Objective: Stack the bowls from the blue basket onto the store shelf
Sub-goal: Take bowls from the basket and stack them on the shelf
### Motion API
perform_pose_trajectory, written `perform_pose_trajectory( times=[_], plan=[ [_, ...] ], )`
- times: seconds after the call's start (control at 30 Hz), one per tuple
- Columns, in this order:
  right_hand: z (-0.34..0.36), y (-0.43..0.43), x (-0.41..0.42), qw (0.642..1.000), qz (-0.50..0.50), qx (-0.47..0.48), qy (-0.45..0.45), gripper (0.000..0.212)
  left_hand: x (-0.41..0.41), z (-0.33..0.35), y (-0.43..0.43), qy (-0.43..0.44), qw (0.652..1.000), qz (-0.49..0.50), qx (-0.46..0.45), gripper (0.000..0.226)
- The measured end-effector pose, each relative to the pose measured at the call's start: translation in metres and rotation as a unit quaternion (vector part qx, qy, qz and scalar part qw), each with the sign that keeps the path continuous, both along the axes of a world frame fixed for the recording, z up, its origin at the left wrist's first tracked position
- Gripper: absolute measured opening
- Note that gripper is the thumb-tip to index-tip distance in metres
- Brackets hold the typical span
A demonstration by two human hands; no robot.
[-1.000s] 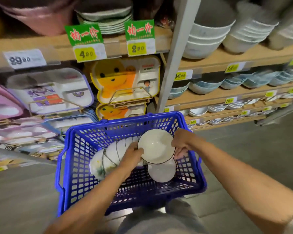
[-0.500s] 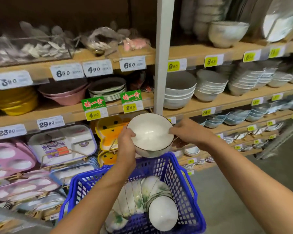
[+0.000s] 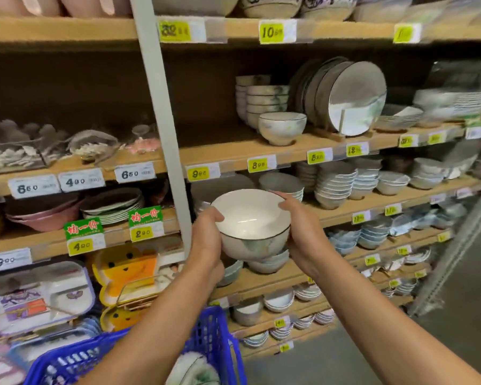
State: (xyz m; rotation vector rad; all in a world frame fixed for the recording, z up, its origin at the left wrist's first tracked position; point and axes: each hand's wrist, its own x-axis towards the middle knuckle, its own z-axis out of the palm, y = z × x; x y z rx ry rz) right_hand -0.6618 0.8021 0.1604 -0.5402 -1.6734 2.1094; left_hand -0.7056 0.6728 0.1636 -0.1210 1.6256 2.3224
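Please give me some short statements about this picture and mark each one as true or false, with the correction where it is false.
1. The left hand and the right hand both grip the white bowl. True.
2. The white bowl is held upside down. False: its opening faces up.
3. The basket holds nothing. False: the blue basket has another bowl in it.
4. A lone dark-rimmed bowl stands upright on the shelf higher up. True.
5. The large plates lie flat in a pile. False: the large plates stand on edge in a rack.
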Motion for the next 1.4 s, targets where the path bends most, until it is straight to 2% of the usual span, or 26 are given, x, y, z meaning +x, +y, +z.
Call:
perform_pose_trajectory(
  times=[0.27,0.4,0.53,0.77,0.97,1.1,1.27,1.33,1.4],
  plan=[
    [0.037,0.099,0.026,0.999,0.006,0.005,0.034,0.031,0.021,0.026,0.099,0.024,1.000,-0.009,0.006,0.022],
    [0.054,0.132,0.023,0.999,0.004,-0.005,0.036,0.030,0.018,0.047,0.132,0.043,0.999,-0.017,0.000,0.015],
    [0.068,0.160,0.007,0.999,-0.005,-0.032,0.035,0.029,0.003,0.062,0.156,0.058,0.998,-0.026,-0.006,0.013],
    [0.096,0.198,-0.043,0.994,-0.016,-0.092,0.061,0.032,-0.055,0.084,0.189,0.128,0.988,-0.078,-0.029,0.027],
    [0.118,0.222,-0.091,0.996,-0.031,-0.071,0.055,0.030,-0.098,0.094,0.205,0.175,0.980,-0.095,-0.024,0.032],
    [0.128,0.233,-0.117,0.994,-0.036,-0.085,0.061,0.027,-0.108,0.092,0.218,0.207,0.977,-0.053,0.024,0.040],
    [0.128,0.228,-0.142,0.993,-0.068,-0.071,0.072,0.024,-0.096,0.083,0.251,0.240,0.968,0.004,0.076,0.088],
    [0.124,0.223,-0.148,0.993,-0.044,-0.056,0.096,0.020,-0.103,0.087,0.259,0.236,0.968,0.053,0.070,0.081],
    [0.117,0.228,-0.154,0.992,-0.015,-0.023,0.121,0.020,-0.116,0.092,0.260,0.220,0.970,0.084,0.055,0.059]
  ],
)
